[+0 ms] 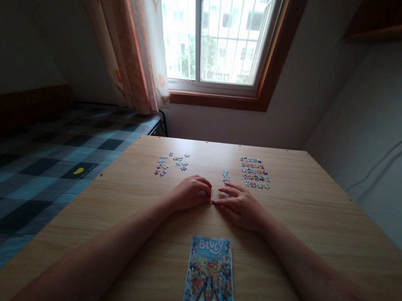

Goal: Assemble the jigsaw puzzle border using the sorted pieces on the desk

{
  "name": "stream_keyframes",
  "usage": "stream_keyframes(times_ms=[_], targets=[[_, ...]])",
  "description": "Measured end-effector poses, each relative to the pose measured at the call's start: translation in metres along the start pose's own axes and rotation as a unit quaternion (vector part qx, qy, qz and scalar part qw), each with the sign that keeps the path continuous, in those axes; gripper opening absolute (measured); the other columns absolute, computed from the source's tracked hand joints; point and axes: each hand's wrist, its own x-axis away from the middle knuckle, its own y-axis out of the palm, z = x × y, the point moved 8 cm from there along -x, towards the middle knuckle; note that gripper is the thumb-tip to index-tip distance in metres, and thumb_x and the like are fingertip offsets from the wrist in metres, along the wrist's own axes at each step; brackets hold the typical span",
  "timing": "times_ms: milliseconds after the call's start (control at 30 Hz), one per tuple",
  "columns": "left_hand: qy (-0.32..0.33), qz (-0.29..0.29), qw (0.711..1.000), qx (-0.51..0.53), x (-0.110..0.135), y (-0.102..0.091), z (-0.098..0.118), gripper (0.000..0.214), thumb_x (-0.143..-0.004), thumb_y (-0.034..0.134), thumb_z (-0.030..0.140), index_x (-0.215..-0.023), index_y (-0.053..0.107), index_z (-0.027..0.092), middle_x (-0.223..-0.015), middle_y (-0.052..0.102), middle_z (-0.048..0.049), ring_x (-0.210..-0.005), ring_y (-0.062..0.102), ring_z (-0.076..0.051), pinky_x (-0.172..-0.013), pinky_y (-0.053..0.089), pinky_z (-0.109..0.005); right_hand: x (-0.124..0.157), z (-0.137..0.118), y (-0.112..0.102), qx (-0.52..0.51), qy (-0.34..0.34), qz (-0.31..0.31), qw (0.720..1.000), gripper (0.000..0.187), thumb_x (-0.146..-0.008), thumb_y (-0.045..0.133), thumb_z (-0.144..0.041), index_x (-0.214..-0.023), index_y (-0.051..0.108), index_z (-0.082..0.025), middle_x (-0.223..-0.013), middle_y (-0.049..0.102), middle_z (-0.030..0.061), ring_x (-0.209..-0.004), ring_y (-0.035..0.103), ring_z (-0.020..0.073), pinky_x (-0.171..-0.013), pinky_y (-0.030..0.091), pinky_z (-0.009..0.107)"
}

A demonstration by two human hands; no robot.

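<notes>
In the head view, a small dark puzzle piece (pixel 212 202) is seen on the counter (pixel 313 201) between the hands. The left hand (pixel 191 193) is curled beside it; the right hand (pixel 241 207) is spread low, a fingertip at the piece. Whether it is gripped by either cannot be told. Close rows of pieces (pixel 256 172) are set out at right, and a narrow column (pixel 225 175) is partly covered by the right hand. The scattered pieces (pixel 177 158) at left are apparently left unarranged.
</notes>
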Motion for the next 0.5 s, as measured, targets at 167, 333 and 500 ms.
stream_keyframes(times_ms=[167, 333, 500], targets=[[-0.007, -0.002, 1.000, -0.006, -0.001, 0.000, 0.001, 0.002, -0.080, 0.073, 0.024, -0.080, 0.075, 0.023, -0.101, 0.073, -0.0031, -0.094, 0.064, -0.019, -0.092, 0.049, -0.034, 0.000, -0.002, -0.002, 0.001, 0.001, 0.003, 1.000, 0.024, -0.091, 0.063, -0.028, -0.110, 0.074, -0.037, -0.126, 0.067, 0.0032, -0.131, 0.052, 0.0269, -0.107, 0.043, 0.054], [-0.007, 0.002, 1.000, -0.006, -0.001, 0.000, 0.001, 0.003, -0.078, 0.075, 0.023, -0.080, 0.073, 0.022, -0.102, 0.073, -0.0033, -0.095, 0.064, -0.020, -0.093, 0.048, -0.035, 0.000, -0.001, -0.003, 0.007, -0.002, 0.007, 1.000, 0.025, -0.092, 0.061, -0.027, -0.112, 0.074, -0.036, -0.129, 0.065, 0.0039, -0.130, 0.053, 0.0271, -0.106, 0.044, 0.054], [0.000, 0.003, 1.000, 0.026, -0.001, -0.001, 0.001, 0.003, -0.083, 0.070, 0.023, -0.083, 0.072, 0.020, -0.099, 0.073, -0.0039, -0.094, 0.064, -0.019, -0.094, 0.047, -0.035, 0.002, 0.016, -0.011, -0.029, 0.041, 0.082, 0.995, 0.024, -0.092, 0.058, -0.025, -0.108, 0.075, -0.028, -0.123, 0.069, 0.0069, -0.127, 0.055, 0.0266, -0.106, 0.047, 0.051]])
